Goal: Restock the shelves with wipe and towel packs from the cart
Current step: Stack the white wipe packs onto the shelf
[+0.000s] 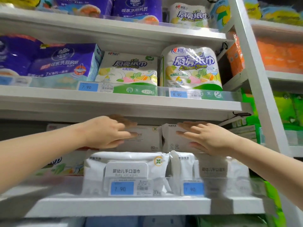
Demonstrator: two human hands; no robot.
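Both our hands reach into the lower shelf (114, 206), where white baby wipe packs sit stacked two high in two columns. Our left hand (106, 131) lies with its fingers stretched out nearly straight against the front of the upper left wipe pack (147, 140), gripping nothing. Our right hand (208, 138) is spread flat, fingers straight, on the upper right wipe pack (169, 141), also holding nothing. These two packs touch side by side and rest on the lower left wipe pack (127, 161) and the lower right wipe pack (183, 167), behind a clear front rail carrying blue price tags (122, 188). The shelf above holds a purple towel pack (57, 61), a flat kitchen towel pack (129, 69) and a kitchen towel roll pack (190, 68), standing in a row.
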